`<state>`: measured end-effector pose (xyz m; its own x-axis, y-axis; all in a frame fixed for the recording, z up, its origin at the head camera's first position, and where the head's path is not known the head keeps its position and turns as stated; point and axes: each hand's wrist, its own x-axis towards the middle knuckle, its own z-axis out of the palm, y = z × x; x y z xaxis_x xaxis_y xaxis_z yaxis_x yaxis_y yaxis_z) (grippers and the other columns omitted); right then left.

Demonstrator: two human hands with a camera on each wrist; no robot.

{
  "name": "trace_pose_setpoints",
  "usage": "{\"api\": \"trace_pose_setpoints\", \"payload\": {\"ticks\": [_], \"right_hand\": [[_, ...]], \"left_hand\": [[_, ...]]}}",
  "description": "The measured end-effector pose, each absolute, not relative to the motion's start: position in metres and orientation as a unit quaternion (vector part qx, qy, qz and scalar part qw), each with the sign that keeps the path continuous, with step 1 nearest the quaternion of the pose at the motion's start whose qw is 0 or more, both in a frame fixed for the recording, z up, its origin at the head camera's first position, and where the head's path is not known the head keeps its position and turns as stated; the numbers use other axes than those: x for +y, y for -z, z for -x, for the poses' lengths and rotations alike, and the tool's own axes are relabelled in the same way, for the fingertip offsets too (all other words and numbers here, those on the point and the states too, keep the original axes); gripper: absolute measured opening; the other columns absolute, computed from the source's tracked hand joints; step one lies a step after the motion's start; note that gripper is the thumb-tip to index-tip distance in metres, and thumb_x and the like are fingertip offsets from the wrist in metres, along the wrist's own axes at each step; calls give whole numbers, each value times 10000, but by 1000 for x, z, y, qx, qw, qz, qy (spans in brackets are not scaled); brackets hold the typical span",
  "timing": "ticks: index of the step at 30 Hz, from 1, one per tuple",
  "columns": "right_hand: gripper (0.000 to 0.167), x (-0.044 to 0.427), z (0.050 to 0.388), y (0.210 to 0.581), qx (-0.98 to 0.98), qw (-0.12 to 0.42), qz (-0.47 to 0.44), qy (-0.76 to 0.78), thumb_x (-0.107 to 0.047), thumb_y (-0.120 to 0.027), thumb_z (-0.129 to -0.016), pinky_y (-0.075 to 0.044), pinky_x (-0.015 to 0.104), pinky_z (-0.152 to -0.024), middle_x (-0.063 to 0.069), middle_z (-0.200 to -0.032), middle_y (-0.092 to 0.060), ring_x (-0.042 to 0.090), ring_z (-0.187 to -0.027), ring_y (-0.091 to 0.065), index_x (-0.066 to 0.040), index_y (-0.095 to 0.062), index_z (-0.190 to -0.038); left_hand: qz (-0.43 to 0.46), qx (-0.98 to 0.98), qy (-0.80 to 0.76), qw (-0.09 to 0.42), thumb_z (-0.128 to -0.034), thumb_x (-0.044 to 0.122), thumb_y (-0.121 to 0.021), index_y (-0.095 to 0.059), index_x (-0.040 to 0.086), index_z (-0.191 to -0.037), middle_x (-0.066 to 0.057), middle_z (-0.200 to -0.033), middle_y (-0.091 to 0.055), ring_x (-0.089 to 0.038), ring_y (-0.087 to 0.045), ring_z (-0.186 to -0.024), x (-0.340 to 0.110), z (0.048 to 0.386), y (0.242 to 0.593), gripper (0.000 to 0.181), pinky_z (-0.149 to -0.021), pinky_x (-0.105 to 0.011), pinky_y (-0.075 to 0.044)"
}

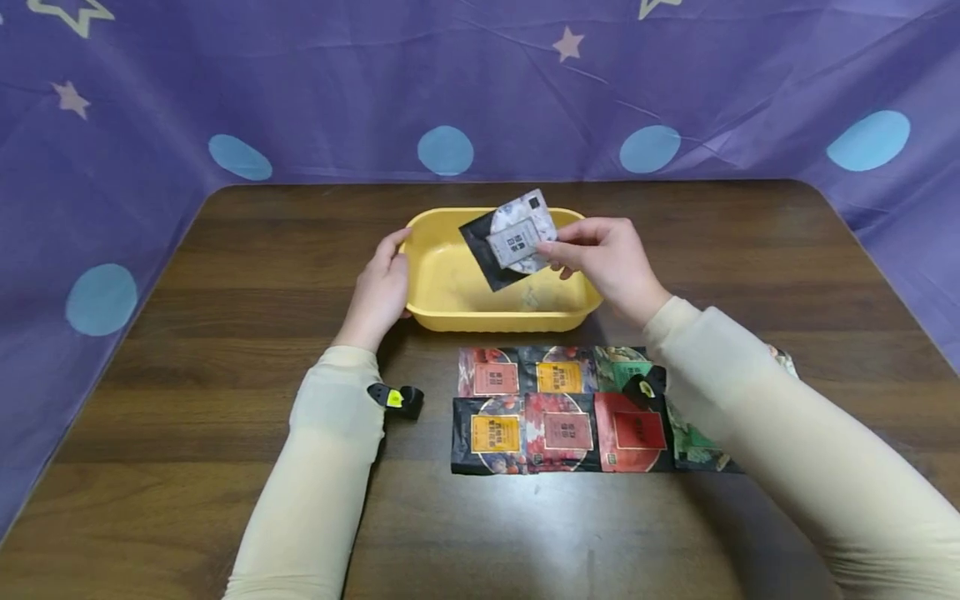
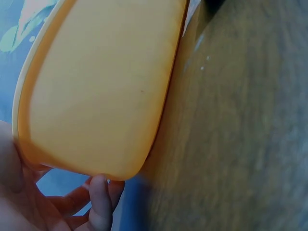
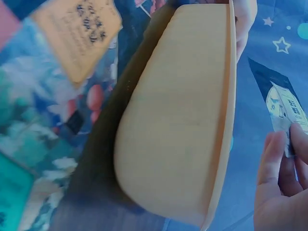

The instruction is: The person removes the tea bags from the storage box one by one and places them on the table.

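Observation:
A yellow plastic basin [image 1: 497, 322] stands on the table, and my left hand [image 1: 377, 293] grips its left end. The left wrist view shows the fingertips [image 2: 100, 192] curled at the basin's outer wall. Above the basin, my right hand [image 1: 617, 265] pinches a flat black-and-white sachet [image 1: 516, 242] by its right edge, thumb on the printed face. The sachet is tilted, apart from the basin. In the right wrist view, the same sachet [image 3: 284, 103] hangs from thumb and fingers beyond the basin's rim [image 3: 230, 96].
In front of the basin, several printed sachets lie in two rows, including an orange-labelled one [image 1: 497, 434] and a red one [image 1: 639, 432]. My right forearm [image 1: 780, 425] covers the right end of the rows. A purple curtain [image 1: 337, 92] hangs behind the wooden table [image 1: 187, 400].

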<state>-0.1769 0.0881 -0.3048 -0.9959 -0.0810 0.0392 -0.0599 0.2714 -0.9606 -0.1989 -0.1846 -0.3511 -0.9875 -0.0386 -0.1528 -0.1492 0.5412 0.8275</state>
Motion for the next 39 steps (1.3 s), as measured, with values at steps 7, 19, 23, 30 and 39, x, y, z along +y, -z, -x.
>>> {"api": "trace_pose_setpoints", "payload": {"ticks": [7,19,23,30,39], "right_hand": [[160,104,164,310,734,48,21,677,-6,-693,-886,-597,250,-694,-50,-762,-718,99,-658,-711,96,-618,-985],[49,146,135,318,661,93,-5,744,31,-673,-893,-607,326,-744,62,-817,-736,175,-704,-732,-5,-645,-910],[51,161,125,324,655,101,-6,749,14,-679,-898,-605,327,-749,63,-845,-730,175,-726,-734,-16,-648,-925],[107,185,108,338,663,98,-9,742,3,-663,-914,-604,317,-749,52,-877,-688,167,-771,-728,21,-577,-975],[36,218,89,351,664,112,-22,739,-12,-621,-947,-595,278,-652,33,-862,-692,151,-707,-703,-32,-624,-977]], "left_hand": [[60,876,-474,67,-1061,318,-240,-297,372,-1543,-101,-1491,-437,-278,-571,-912,-187,199,350,489,-618,-292,-531],[60,875,-475,67,-1062,318,-241,-295,360,-1547,-113,-1501,-426,-294,-570,-923,-186,199,353,489,-607,-285,-524],[62,875,-476,65,-1062,326,-240,-298,364,-1545,-122,-1490,-434,-296,-572,-904,-186,199,354,487,-597,-282,-520],[57,875,-477,51,-1055,302,-247,-326,351,-1536,-159,-1441,-476,-266,-568,-806,-184,200,358,490,-575,-301,-532],[57,876,-476,48,-1051,296,-244,-327,347,-1536,-173,-1417,-488,-253,-557,-767,-184,200,357,495,-570,-295,-526]]}}
